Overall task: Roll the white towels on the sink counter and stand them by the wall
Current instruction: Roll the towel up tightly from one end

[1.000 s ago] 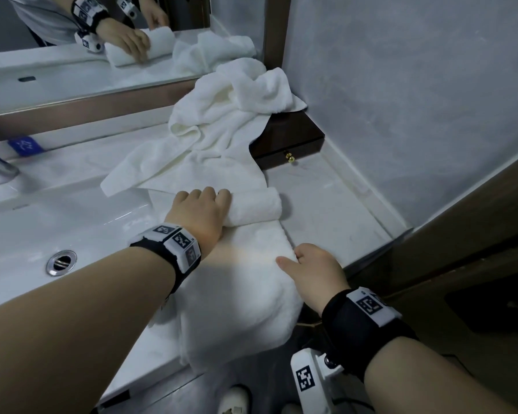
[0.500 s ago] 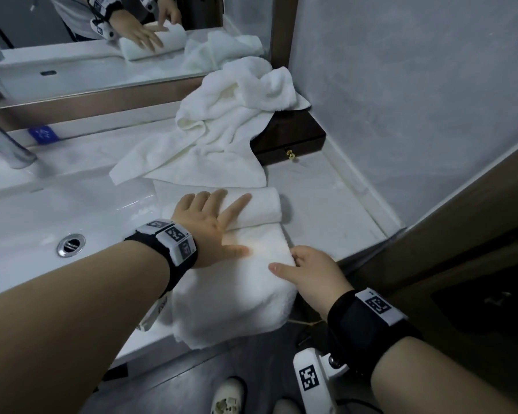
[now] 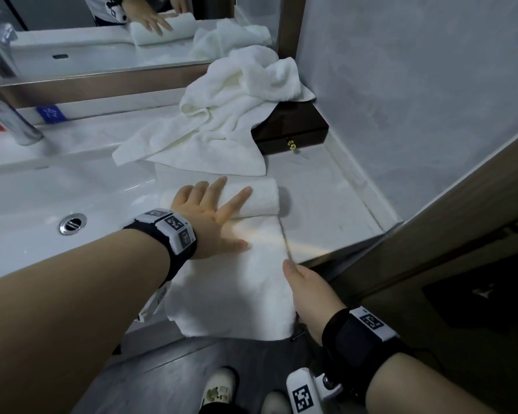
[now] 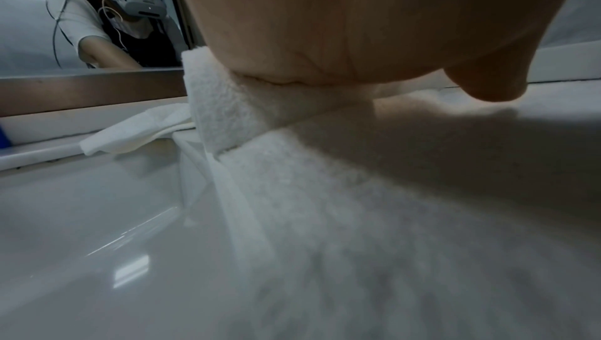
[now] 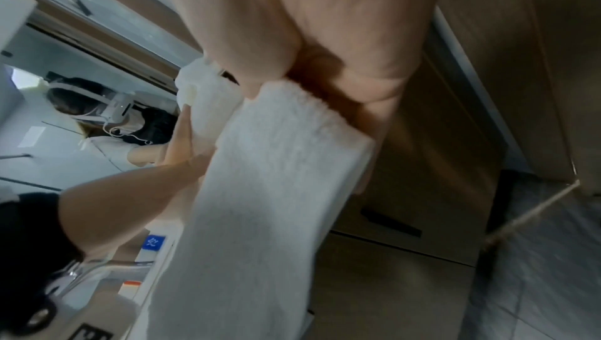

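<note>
left hand flat, fingers spread, pressing the half-rolled fluffy white terry towel on the glossy marble bench; right hand pinches its edge.

Left hand flat on half-rolled towel

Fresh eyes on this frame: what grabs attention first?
The half-rolled towel at the counter's front edge, with the left hand spread flat on the roll and the right hand gripping the hanging end. Behind it, a crumpled towel spills off a dark wooden box in the corner.
</note>
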### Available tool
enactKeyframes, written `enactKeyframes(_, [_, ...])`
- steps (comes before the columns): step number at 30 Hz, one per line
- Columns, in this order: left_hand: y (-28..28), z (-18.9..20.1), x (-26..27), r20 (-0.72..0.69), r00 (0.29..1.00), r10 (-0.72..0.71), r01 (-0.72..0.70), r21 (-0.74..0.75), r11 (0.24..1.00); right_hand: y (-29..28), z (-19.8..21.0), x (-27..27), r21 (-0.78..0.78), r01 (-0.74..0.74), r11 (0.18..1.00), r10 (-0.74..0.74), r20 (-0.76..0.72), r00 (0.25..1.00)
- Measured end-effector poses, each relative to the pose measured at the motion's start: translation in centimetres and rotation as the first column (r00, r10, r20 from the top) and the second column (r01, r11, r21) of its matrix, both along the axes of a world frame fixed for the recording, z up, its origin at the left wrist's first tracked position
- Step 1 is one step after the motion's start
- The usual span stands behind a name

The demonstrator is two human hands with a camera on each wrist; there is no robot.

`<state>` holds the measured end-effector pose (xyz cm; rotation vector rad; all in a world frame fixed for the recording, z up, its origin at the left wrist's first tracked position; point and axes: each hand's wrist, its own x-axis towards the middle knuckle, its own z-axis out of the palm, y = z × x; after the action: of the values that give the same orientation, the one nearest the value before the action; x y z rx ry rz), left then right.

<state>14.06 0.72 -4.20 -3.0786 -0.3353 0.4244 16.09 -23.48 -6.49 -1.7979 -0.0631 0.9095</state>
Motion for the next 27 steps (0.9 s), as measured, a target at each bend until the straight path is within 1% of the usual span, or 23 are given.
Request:
enactKeyframes(2, [0.0,0.0,0.1,-0.007,1.0,0.01,-0.01,0.009,1.0,-0.1,-0.5,-0.3,-0.02,0.007,1.0,-0.007,0.028,1.0])
enactKeyframes(4, [-0.1,0.2,0.1,-0.018,1.0,0.017,-0.017,0.019,1.0,-0.1,-0.7,-0.7,-0.061,-0.005,0.998,0.007,0.026,1.0])
enactKeyframes(9, [-0.3,0.4,0.2,-0.032,0.999,0.027,-0.027,0.018,0.999,-0.2,-1.1,-1.3,-0.013,-0.005,1.0,0.004,-0.08,0.997])
enactKeyframes(13, [-0.5,0.5,0.1,-0.029,0.999,0.036,-0.035,0.022,0.999,-0.7,-1.4,-1.4,0.01,-0.036,0.999,0.037,-0.185,0.982])
enactKeyframes(15, [-0.6,0.6,0.1,-0.025,0.999,0.037,-0.036,0.02,0.999,-1.0,-1.7,-1.6,0.018,-0.049,0.999,0.051,-0.177,0.983])
enactKeyframes(17, [-0.6,0.7,0.1,-0.023,0.999,0.037,-0.036,0.023,0.999,-1.1,-2.2,-1.7,-0.002,-0.072,0.997,0.072,-0.121,0.99])
enactKeyframes(18, [-0.6,0.7,0.1,-0.022,0.999,0.036,-0.036,0.025,0.999,-1.2,-2.5,-1.8,-0.014,-0.066,0.998,0.064,-0.105,0.992])
enactKeyframes(21, [-0.6,0.9,0.1,-0.032,0.999,0.037,-0.036,0.037,0.999,-1.1,-3.0,-1.8,-0.03,-0.002,1.0,-0.002,-0.125,0.992])
enactKeyframes(23, [-0.6,1.0,0.1,-0.041,0.999,0.034,-0.032,0.038,0.999,-1.2,-3.1,-1.7,-0.102,-0.029,0.994,0.024,-0.057,0.998])
enactKeyframes(24, [-0.6,1.1,0.1,-0.043,0.999,0.031,-0.029,0.036,0.999,-1.4,-3.1,-1.6,-0.163,-0.072,0.984,0.071,-0.012,0.997])
enactKeyframes(25, [-0.6,1.1,0.0,-0.045,0.999,0.029,-0.028,0.03,0.999,-1.6,-3.0,-1.5,-0.245,-0.141,0.959,0.148,0.011,0.989])
enactKeyframes(27, [-0.5,1.0,0.0,-0.046,0.998,0.033,-0.032,0.014,0.999,-1.9,-2.5,-1.2,-0.424,-0.306,0.852,0.327,-0.026,0.945])
